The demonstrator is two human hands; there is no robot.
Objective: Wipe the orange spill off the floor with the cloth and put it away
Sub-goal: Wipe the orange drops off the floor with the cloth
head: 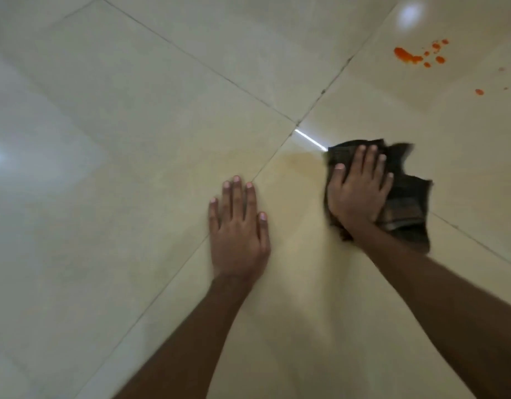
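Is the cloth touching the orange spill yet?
Apart. The head view shows bare tile between the cloth, under the right hand, and the orange spill farther up the floor.

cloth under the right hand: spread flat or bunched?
Bunched. The dark cloth lies crumpled in uneven folds with ragged edges under the flat right hand, which presses it to the tile floor.

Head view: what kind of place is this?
Likely an indoor room, perhaps in a home: glossy cream floor tiles with dark grout lines and a ceiling-light reflection. No furniture or walls show, so the room type can't be told.
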